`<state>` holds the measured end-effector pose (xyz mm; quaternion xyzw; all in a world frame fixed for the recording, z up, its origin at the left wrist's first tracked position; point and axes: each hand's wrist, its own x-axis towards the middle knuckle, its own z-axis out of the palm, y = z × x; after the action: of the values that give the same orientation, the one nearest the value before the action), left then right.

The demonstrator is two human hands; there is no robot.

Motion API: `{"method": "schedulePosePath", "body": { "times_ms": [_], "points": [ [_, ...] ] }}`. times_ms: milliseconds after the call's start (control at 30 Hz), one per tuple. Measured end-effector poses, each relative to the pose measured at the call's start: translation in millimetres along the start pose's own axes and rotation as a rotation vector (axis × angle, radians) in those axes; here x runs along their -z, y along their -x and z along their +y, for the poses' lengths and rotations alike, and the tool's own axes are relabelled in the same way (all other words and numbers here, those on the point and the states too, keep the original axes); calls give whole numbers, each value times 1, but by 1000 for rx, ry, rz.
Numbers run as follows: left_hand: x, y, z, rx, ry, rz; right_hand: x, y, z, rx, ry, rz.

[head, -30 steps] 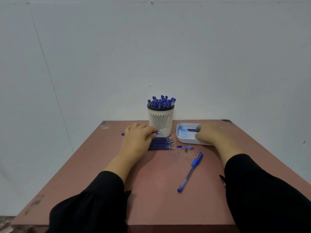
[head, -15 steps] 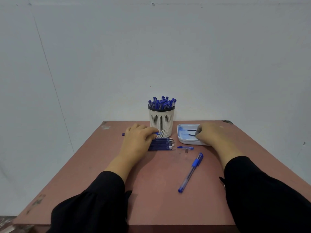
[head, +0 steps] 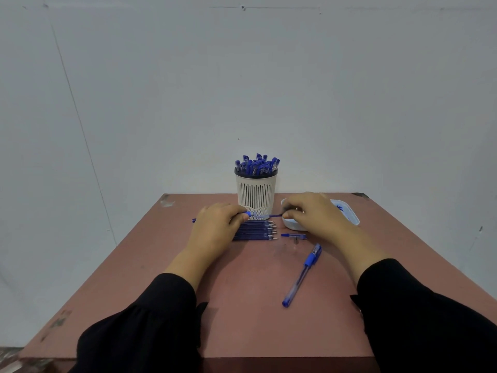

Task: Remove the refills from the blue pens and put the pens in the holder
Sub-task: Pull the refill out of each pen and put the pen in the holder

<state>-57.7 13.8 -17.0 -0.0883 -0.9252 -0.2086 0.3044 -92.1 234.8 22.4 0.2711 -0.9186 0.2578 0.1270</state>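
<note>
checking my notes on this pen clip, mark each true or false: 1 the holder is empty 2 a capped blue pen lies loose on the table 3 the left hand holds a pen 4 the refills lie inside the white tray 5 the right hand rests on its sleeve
1. False: the holder is packed with blue pens.
2. True: the capped pen lies alone on the table.
3. True: the left hand grips a pen.
4. False: the refills lie in a row on the table, left of the tray.
5. False: the right hand pinches the refill end sticking out of that pen.
</note>
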Motion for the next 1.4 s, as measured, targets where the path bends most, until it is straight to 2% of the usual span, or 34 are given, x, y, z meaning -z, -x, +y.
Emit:
{"method": "schedulePosePath", "body": {
  "times_ms": [767, 1400],
  "points": [
    [3, 2, 3, 0, -8, -30, -1, 0, 0, -7, 36, 46],
    [1, 2, 3, -11, -5, 4, -3, -2, -1, 7, 59, 73]
  ]
}}
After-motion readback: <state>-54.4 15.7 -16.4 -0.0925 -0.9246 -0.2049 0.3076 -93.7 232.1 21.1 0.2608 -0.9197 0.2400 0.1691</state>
